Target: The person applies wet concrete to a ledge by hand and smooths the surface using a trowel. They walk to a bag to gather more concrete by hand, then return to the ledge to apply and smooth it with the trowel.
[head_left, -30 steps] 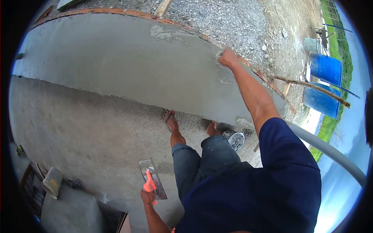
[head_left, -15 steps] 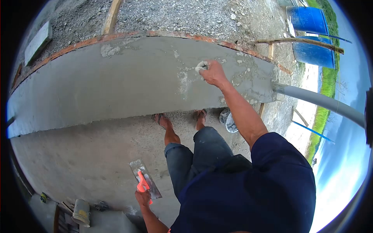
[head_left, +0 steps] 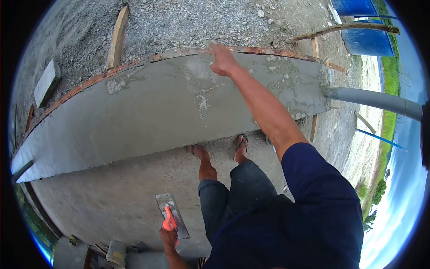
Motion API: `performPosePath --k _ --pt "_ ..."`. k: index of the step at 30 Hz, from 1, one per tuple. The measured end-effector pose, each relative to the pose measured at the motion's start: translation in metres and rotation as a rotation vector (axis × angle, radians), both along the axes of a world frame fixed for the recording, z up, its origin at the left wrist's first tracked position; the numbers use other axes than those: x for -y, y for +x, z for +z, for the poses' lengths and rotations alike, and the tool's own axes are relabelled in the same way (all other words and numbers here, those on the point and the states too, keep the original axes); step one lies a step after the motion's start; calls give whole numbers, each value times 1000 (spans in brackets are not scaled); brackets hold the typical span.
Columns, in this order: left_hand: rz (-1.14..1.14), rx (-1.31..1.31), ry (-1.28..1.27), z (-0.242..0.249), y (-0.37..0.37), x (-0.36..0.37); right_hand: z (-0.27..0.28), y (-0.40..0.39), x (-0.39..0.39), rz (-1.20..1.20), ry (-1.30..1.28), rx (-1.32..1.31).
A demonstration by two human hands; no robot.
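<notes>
My left hand (head_left: 169, 236) is closed around the orange handle of a rectangular finishing trowel (head_left: 180, 220), its metal blade smeared with grey. It hangs low beside my leg, over the floor. My right hand (head_left: 222, 62) reaches out above the far edge of a smooth wet cement slab (head_left: 148, 112), its pale, dusty fingers stretched out and slightly blurred. A light powdery patch (head_left: 199, 67) spreads on the slab beside that hand. White powder specks (head_left: 202, 102) lie nearer to me on the surface.
An orange-brown board edge (head_left: 156, 57) borders the slab, with gravel (head_left: 179, 22) beyond. Wooden stakes (head_left: 117, 40) and a concrete block (head_left: 47, 83) stand outside it. A grey pipe (head_left: 374, 99) meets the right end. Blue drums (head_left: 367, 38) are far right; a bucket (head_left: 116, 254) is lower left.
My right hand has moved left and toward the far edge, its fingers going from closed around a white clump to stretched out. A powdery patch now shows there. The trowel stays in my left hand.
</notes>
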State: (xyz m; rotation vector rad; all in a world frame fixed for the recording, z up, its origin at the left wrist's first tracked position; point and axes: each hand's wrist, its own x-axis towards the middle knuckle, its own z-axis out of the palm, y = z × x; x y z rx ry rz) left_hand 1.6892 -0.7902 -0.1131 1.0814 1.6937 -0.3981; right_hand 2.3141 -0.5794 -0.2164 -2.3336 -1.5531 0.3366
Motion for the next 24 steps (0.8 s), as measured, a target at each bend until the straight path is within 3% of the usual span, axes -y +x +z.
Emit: performPosePath --k 3,5,8,9,11,13,16,18,19,20,21,22,23,24 --pt "-46 93 60 9 11 -5 109 3 11 -124 127 -96" --pt "-59 -8 3 1 18 -5 145 4 25 -110 303 -146" --pt "-127 -61 -24 6 38 -13 54 53 62 -101 78 -59" --pt "-150 -63 -22 12 45 -16 -12 59 105 -146 -40 280" --pt "-216 -25 63 -8 55 -24 -19 87 140 -302 -59 464" --pt "-309 -7 182 -30 32 -22 8 111 154 -506 108 91" --pt "-388 87 415 -15 74 -55 71 131 155 -421 -332 -241" --pt "-536 217 753 -8 137 -86 62 128 163 -362 -469 -324" --pt "-498 143 682 -10 161 -104 54 121 164 -314 -538 -369" --pt "-507 128 596 -21 186 -130 37 111 176 -251 -378 -308" --pt "-702 181 856 -37 217 -151 10 99 199 -195 -215 -243" --pt "-591 212 792 -69 237 -174 -6 88 221 -142 -54 -178" --pt "-371 173 625 -47 300 -182 -12 80 239 -159 -43 -265" --pt "-424 83 681 -68 323 -202 -17 72 260 -176 -38 -351"
